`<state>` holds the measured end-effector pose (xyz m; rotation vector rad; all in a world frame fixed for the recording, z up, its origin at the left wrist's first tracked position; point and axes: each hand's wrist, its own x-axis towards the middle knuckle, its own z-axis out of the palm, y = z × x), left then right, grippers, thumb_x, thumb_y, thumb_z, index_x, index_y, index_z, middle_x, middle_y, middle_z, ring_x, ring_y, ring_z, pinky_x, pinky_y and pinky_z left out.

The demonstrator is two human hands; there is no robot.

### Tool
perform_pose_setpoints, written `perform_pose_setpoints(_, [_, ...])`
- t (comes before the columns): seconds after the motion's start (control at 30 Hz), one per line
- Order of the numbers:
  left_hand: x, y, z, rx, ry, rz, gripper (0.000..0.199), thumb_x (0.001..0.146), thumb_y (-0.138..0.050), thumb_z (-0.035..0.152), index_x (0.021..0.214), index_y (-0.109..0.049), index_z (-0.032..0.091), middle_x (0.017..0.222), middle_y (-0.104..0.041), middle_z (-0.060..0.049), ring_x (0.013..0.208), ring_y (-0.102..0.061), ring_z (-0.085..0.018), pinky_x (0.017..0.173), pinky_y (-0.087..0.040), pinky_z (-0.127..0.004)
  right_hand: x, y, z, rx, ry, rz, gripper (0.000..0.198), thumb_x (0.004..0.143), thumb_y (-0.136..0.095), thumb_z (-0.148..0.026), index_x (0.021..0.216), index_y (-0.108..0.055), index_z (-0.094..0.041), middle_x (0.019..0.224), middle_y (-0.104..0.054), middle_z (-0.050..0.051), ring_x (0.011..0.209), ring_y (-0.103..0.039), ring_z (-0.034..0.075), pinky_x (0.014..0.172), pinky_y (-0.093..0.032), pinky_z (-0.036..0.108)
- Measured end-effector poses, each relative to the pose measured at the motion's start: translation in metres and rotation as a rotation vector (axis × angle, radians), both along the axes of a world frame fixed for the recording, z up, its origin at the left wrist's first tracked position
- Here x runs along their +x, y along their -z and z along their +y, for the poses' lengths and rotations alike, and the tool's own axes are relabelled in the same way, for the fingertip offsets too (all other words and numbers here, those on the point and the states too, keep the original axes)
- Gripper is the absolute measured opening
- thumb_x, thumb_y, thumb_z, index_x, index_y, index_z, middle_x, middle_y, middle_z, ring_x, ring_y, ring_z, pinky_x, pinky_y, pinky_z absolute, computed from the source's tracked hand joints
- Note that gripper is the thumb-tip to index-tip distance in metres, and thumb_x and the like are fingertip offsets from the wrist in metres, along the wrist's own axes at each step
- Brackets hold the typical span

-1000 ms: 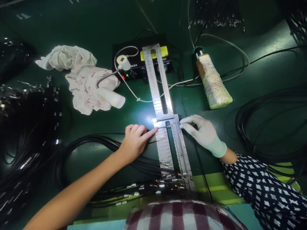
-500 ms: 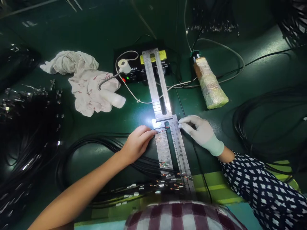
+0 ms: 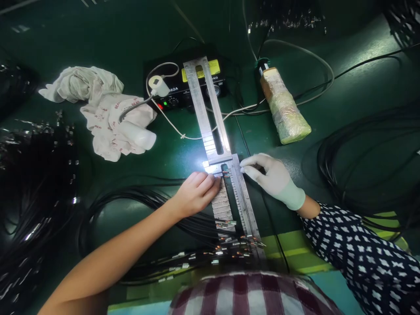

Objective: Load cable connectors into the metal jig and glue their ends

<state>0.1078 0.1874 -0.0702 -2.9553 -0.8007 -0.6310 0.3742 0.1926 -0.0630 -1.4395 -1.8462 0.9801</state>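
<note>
My bare left hand is closed on a thin black cable, its fingertips down on the slotted metal jig. The cable's coloured wire ends reach across the jig's gap toward the toothed rail. Thumb and forefinger of my right hand, in a white glove, are pinched at the rail's right edge near its upper end. Whether something small is between them I cannot tell. Below my left hand, a bundle of black cables crosses the jig, bare wire and metal tips showing.
Behind the jig stands a black control box with lit lamps. Left of it lie a crumpled white cloth and a lamp on a bent neck. A wrapped handheld tool lies right. Coiled cables and a dark cable heap flank me.
My left hand has moved slightly right along the jig, and its fingers have curled down over the cable. My right hand stays at the rail's edge. The view has shifted a little.
</note>
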Motion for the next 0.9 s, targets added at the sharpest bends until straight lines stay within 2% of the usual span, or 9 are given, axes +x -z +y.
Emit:
perform_pose_setpoints(0.17, [-0.001, -0.002, 0.001, -0.054, -0.003, -0.029, 0.035, 0.096, -0.048, 0.011, 0.129, -0.058, 0.018, 0.100, -0.065, -0.010, 0.090, -0.059, -0.021, 0.074, -0.047, -0.035, 0.000, -0.002, 0.000, 0.000, -0.001, 0.009, 0.010, 0.092, -0.062, -0.027, 0.092, -0.072, -0.026, 0.087, -0.070, -0.002, 0.082, -0.064, 0.018, 0.078, -0.047, 0.032])
perform_pose_setpoints(0.27, [-0.007, -0.005, -0.007, -0.150, -0.116, -0.016, 0.039, 0.096, -0.045, 0.012, 0.132, -0.058, 0.021, 0.100, -0.061, -0.010, 0.091, -0.055, -0.021, 0.076, -0.045, -0.035, 0.000, -0.004, 0.000, -0.010, -0.008, 0.013, 0.011, 0.092, -0.061, -0.027, 0.092, -0.071, -0.026, 0.088, -0.071, -0.001, 0.083, -0.063, 0.019, 0.077, -0.047, 0.032])
perform_pose_setpoints(0.37, [-0.011, -0.003, -0.018, -0.202, -0.227, 0.045, 0.044, 0.096, -0.043, 0.011, 0.136, -0.057, 0.024, 0.091, -0.056, -0.008, 0.081, -0.048, -0.019, 0.071, -0.041, -0.033, 0.000, -0.005, 0.001, -0.032, -0.017, 0.007, 0.012, 0.092, -0.060, -0.028, 0.092, -0.072, -0.026, 0.089, -0.071, -0.001, 0.084, -0.063, 0.020, 0.076, -0.047, 0.033])
perform_pose_setpoints(0.5, [-0.011, 0.004, -0.025, -0.311, -0.205, 0.045, 0.051, 0.097, -0.039, 0.012, 0.147, -0.043, 0.021, 0.094, -0.056, -0.009, 0.080, -0.046, -0.019, 0.069, -0.040, -0.032, 0.000, -0.003, 0.001, -0.017, -0.017, 0.012, 0.012, 0.093, -0.060, -0.029, 0.094, -0.072, -0.026, 0.091, -0.071, 0.000, 0.086, -0.063, 0.020, 0.076, -0.047, 0.033])
perform_pose_setpoints(0.57, [-0.011, 0.004, -0.024, -0.371, -0.201, 0.006, 0.050, 0.098, -0.038, 0.013, 0.147, -0.043, 0.022, 0.098, -0.057, -0.009, 0.084, -0.049, -0.019, 0.073, -0.042, -0.033, 0.000, -0.001, 0.001, 0.007, -0.022, 0.013, 0.012, 0.093, -0.060, -0.030, 0.095, -0.071, -0.026, 0.092, -0.071, 0.000, 0.086, -0.063, 0.020, 0.077, -0.047, 0.033])
perform_pose_setpoints(0.7, [-0.019, -0.014, -0.030, -0.575, -0.162, -0.083, 0.040, 0.099, -0.045, 0.019, 0.140, -0.046, 0.021, 0.106, -0.060, -0.009, 0.094, -0.053, -0.020, 0.083, -0.044, -0.035, 0.000, 0.001, 0.000, 0.040, -0.015, 0.042, 0.012, 0.093, -0.060, -0.029, 0.096, -0.071, -0.024, 0.093, -0.072, 0.000, 0.085, -0.064, 0.019, 0.078, -0.048, 0.033])
perform_pose_setpoints(0.8, [-0.026, -0.030, -0.044, -0.784, -0.096, -0.027, 0.024, 0.096, -0.055, 0.026, 0.120, -0.054, 0.020, 0.103, -0.062, -0.006, 0.095, -0.054, -0.019, 0.086, -0.044, -0.034, 0.001, 0.001, -0.001, 0.051, -0.028, 0.064, 0.013, 0.093, -0.060, -0.029, 0.097, -0.071, -0.023, 0.093, -0.072, 0.001, 0.084, -0.064, 0.019, 0.077, -0.048, 0.032])
perform_pose_setpoints(0.9, [-0.027, -0.034, -0.054, -0.895, -0.092, -0.040, 0.008, 0.098, -0.051, 0.022, 0.100, -0.058, 0.019, 0.094, -0.062, -0.005, 0.090, -0.055, -0.017, 0.082, -0.045, -0.031, 0.001, 0.000, 0.000, 0.053, -0.027, 0.065, 0.013, 0.092, -0.060, -0.028, 0.096, -0.071, -0.023, 0.088, -0.071, 0.000, 0.080, -0.063, 0.018, 0.074, -0.048, 0.031])
